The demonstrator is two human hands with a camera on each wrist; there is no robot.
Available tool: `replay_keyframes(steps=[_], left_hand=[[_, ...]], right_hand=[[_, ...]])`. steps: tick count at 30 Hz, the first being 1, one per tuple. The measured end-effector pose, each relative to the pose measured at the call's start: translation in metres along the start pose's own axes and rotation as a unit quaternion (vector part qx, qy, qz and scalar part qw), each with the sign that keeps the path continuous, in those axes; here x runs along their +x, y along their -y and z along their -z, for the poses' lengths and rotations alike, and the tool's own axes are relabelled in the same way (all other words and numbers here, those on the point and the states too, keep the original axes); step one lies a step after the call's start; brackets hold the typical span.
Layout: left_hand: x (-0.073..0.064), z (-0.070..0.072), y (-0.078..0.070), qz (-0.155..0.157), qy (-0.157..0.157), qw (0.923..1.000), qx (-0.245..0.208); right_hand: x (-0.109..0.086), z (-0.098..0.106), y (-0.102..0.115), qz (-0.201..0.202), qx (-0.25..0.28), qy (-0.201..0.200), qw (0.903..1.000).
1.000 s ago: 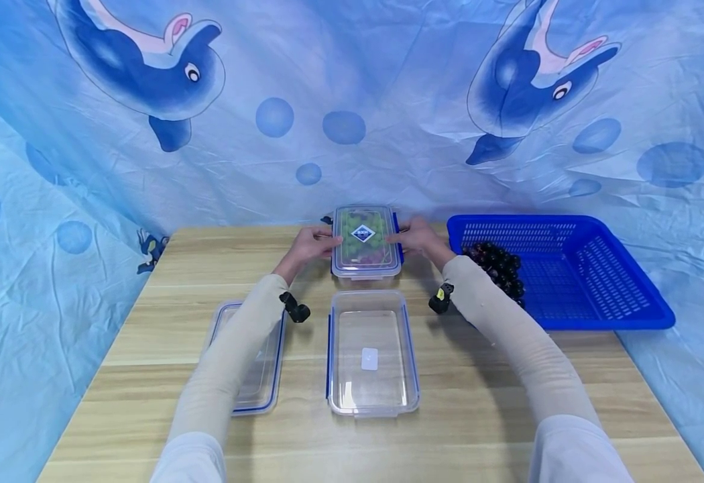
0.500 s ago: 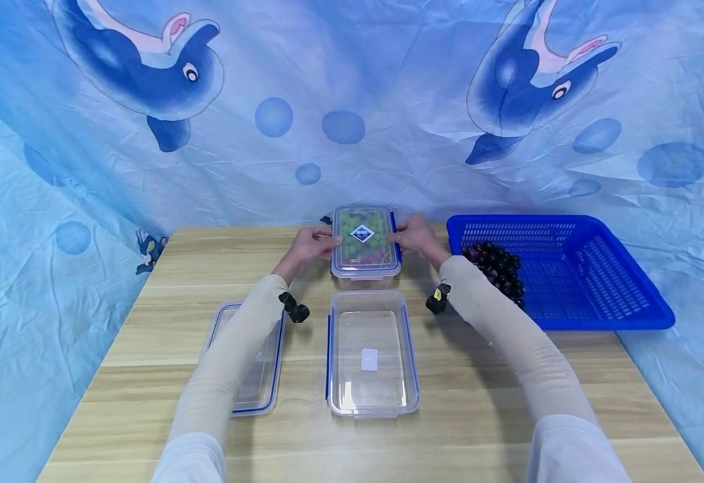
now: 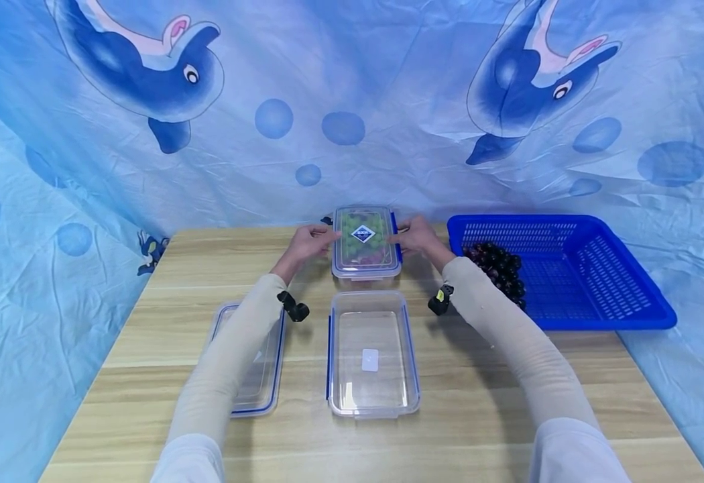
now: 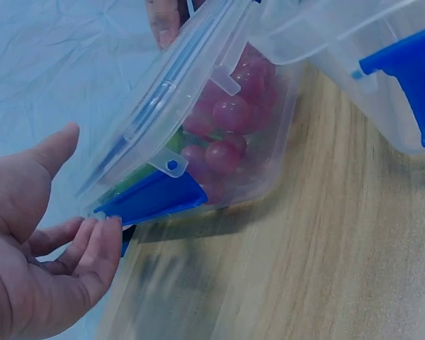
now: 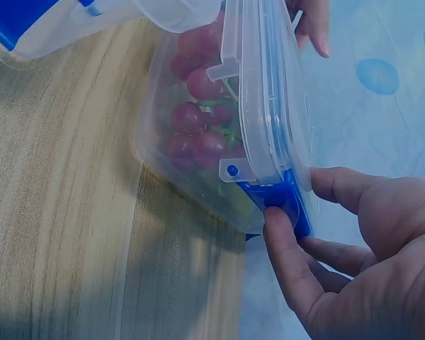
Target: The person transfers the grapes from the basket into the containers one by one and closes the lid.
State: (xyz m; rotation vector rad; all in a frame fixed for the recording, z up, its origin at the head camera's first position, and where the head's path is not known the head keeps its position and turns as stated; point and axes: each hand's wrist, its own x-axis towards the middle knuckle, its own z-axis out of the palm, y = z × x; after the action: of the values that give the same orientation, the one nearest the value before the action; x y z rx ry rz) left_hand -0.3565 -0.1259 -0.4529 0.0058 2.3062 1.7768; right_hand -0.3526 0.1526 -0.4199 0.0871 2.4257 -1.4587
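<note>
A clear lidded food container [image 3: 367, 261] with green and red grapes inside stands at the table's far side. Its lid carries a blue-and-white diamond label [image 3: 363, 233]. My left hand [image 3: 308, 245] is at its left side; in the left wrist view the loosely bent fingertips touch a blue side latch [image 4: 156, 200], which slants out from the wall, and the thumb is raised off the lid. On the other side my right hand [image 3: 420, 238] pinches the container's edge, thumb on the lid and a finger against the blue latch [image 5: 280, 193].
Nearer stands a lidless clear container [image 3: 352, 335]. To its left lies a blue-edged lid [image 3: 266, 376], partly under the left forearm. A blue basket [image 3: 620, 308] with dark grapes [image 3: 501, 268] sits at the right. A dolphin-print curtain [image 3: 388, 174] hangs behind the table [image 3: 460, 416].
My left thumb has lifted slightly from the lid's left edge. The right hand and the container stay nearly where they were.
</note>
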Motion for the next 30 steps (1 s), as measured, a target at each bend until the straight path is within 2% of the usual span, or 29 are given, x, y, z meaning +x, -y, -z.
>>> replay_keyframes(steps=[10, 12, 17, 20, 25, 30], left_hand=[[-0.001, -0.001, 0.003, 0.053, 0.009, 0.9986, 0.005], [-0.001, -0.001, 0.004, 0.066, 0.020, 0.9976, -0.011], [0.002, -0.002, 0.006, 0.097, 0.060, 0.9886, -0.099], [0.002, -0.003, 0.006, 0.104, 0.042, 0.9897, -0.089], [0.000, -0.005, 0.004, 0.088, -0.014, 0.9955, -0.031], [-0.001, -0.010, -0.002, 0.029, -0.038, 0.9987, -0.017]], right_hand=[[0.004, 0.001, -0.001, -0.020, 0.013, 0.000, 0.9997], [0.004, 0.001, 0.000, -0.019, 0.010, -0.001, 0.9998], [0.003, 0.001, 0.000, -0.015, -0.004, 0.000, 0.9999], [0.002, 0.001, 0.000, -0.014, -0.007, 0.000, 0.9999], [0.004, 0.000, 0.000, -0.012, -0.005, -0.003, 0.9999], [0.004, 0.000, 0.001, -0.013, -0.008, -0.005, 0.9999]])
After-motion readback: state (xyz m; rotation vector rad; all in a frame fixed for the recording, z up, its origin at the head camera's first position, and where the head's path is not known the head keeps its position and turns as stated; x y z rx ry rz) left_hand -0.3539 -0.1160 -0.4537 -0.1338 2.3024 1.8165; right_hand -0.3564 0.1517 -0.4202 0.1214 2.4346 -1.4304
